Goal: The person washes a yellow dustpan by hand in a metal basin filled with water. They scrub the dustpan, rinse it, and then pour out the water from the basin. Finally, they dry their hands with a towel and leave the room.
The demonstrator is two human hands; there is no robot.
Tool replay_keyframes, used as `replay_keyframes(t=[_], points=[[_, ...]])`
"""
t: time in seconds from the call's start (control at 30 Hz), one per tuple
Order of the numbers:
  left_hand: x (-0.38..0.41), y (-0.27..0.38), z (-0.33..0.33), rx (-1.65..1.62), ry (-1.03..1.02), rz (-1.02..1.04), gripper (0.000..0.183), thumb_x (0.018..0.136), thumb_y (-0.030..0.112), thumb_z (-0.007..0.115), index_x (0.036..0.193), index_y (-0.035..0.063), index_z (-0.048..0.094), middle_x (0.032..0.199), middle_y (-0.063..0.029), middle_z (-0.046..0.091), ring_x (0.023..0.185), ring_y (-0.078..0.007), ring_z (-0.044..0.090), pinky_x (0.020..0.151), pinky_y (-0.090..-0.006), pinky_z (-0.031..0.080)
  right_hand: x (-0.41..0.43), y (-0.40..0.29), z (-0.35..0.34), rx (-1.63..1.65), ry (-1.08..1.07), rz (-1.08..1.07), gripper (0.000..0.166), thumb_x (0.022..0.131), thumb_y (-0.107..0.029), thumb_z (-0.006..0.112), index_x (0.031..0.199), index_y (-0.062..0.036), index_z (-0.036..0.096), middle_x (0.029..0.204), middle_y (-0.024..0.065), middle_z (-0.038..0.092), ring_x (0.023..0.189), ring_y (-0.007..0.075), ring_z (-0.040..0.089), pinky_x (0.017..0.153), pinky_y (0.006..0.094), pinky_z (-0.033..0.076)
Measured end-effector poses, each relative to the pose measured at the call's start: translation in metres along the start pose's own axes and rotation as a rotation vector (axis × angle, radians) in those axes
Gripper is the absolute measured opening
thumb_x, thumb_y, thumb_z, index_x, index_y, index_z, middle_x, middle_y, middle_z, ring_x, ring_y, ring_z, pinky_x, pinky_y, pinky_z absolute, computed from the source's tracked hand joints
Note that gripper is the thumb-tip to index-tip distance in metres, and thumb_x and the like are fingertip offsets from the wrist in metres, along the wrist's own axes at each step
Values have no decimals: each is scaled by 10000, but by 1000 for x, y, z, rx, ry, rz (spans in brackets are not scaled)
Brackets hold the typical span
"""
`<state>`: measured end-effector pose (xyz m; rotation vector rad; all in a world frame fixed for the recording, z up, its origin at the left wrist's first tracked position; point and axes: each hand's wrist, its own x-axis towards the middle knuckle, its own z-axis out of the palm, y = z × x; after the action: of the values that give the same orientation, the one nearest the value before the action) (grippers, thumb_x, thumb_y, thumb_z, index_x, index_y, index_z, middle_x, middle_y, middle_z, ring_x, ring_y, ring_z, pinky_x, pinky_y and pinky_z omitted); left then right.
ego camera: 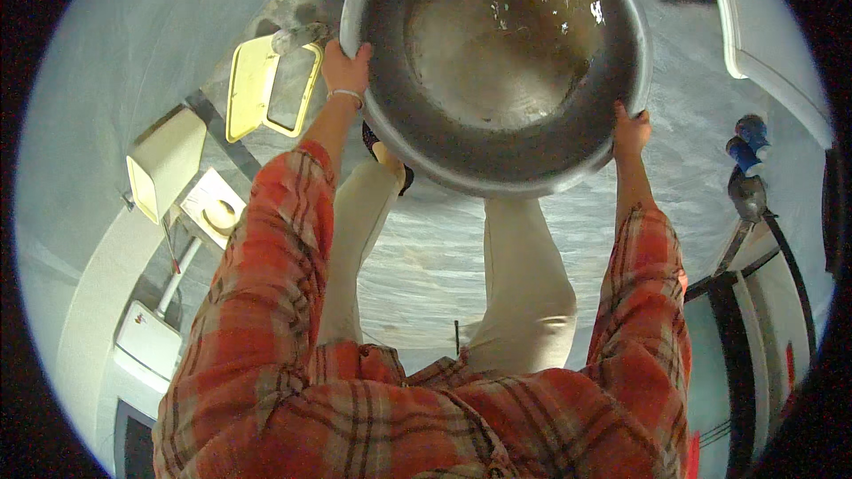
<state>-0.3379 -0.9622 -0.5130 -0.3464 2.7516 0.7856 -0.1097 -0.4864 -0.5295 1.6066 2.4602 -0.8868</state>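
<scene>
A large round metal basin (466,158) with a wide rolled rim fills the upper middle of the view, above my legs. Brownish liquid with bright reflections lies in its bottom. My left hand (346,70) grips the rim at the left, thumb over the edge and fingers mostly hidden beneath; a light band circles that wrist. At the lower right of the rim, my right hand (630,132) holds on in the same way. Both arms reach forward in red plaid sleeves. The basin's top edge is cut off by the frame.
A yellow hinged frame (250,90) stands on the floor left of the basin. Farther left are a cream bin (170,159) and a white box-like container (150,339). Blue-and-white shoes or similar items (747,153) and a black-edged structure (732,346) are at right.
</scene>
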Motion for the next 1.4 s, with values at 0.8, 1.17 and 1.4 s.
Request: replay_keyframes(t=[0.8, 1.17, 1.4], points=[[-411, -90, -347, -553, 458, -855, 443, 757, 310, 729, 1009, -8, 554, 905, -203, 644, 843, -330, 636, 742, -399, 491, -255, -331, -199, -261, -411, -923, 412, 752, -234, 738, 1010, 49, 586, 971, 210, 645, 873, 393, 606, 783, 451, 465], [-548, -278, -447, -436, 500, -1162, 610, 757, 338, 708, 1192, -43, 515, 1000, -246, 638, 953, -344, 629, 844, -401, 484, -496, -406, -77, -529, -585, -1108, 524, 756, -312, 708, 1101, 56, 568, 1038, 249, 623, 986, 407, 591, 878, 440, 450], [-611, -406, -515, -520, 687, -1228, 576, 759, 288, 753, 1150, -73, 532, 1058, -210, 640, 968, -298, 624, 844, -372, 482, -677, -450, 52, -540, -794, -1251, 448, 718, -275, 738, 987, 39, 566, 951, 236, 633, 898, 415, 608, 799, 456, 477]])
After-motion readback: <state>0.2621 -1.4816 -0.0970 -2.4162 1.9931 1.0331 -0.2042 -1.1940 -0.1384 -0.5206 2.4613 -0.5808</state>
